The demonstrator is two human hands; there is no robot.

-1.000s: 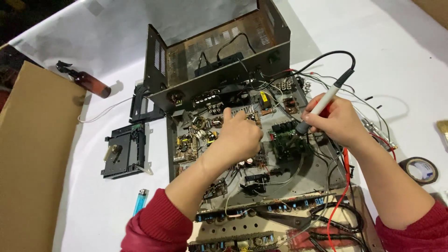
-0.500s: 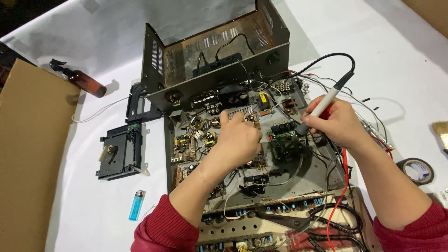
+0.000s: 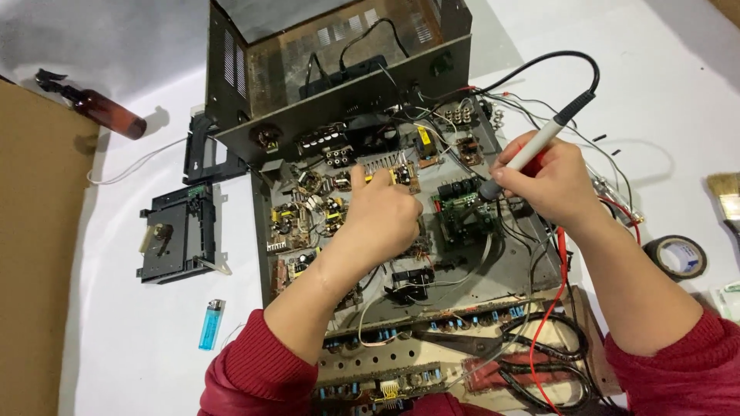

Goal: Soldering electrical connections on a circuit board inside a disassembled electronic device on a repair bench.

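I see the open chassis [image 3: 401, 231] in the middle with its lid [image 3: 339, 62] behind, the bottle [image 3: 100, 108] far left, the lighter [image 3: 210, 324] front left, the tape roll [image 3: 678, 256] right, and scissors [image 3: 524, 350] at the front.

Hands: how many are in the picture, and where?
2. The left hand rests on the circuit boards mid-chassis. The right hand holds a soldering iron over the green board.

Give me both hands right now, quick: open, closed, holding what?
Left hand: curled closed on the circuit boards inside the chassis; whether it holds anything cannot be told.
Right hand: closed around a soldering iron, tip down at the green board.
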